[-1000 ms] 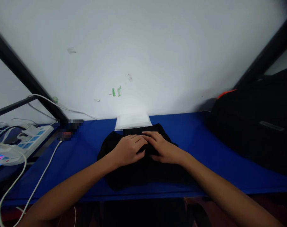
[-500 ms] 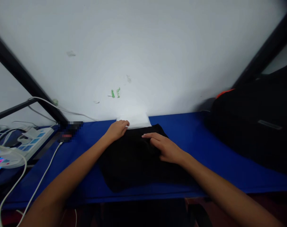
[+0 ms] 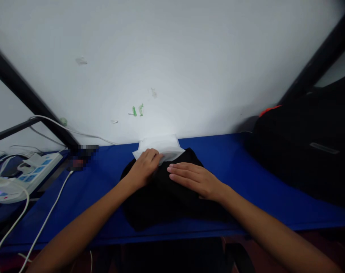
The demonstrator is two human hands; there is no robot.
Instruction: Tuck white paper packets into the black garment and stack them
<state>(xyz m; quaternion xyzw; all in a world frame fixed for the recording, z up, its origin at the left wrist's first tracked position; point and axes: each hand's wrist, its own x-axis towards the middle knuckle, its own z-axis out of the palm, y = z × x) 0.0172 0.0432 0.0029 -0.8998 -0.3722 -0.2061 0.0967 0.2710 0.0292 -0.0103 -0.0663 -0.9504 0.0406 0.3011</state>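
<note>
A: Since half a second ago, the left hand [image 3: 145, 167] has dragged the white packet [image 3: 163, 145] forward from the back of the blue table [image 3: 246, 170]. The packet's front edge now overlaps the black cloth [image 3: 167, 206].
B: Grip?
A: Left fingers curled closed on the packet's near edge. Right hand [image 3: 195, 178] is flat, fingers apart, pressing the cloth and holding nothing.
B: Cloth where?
A: Folded at the table's near edge, mid-frame, under both hands. It hasn't shifted.
B: Meaning?
A: Looks like the work went from smoothing the cloth to handling the packet. Farther out: power strip [image 3: 33, 170] left, black bag [image 3: 303, 151] right, white wall [image 3: 189, 57] behind.
</note>
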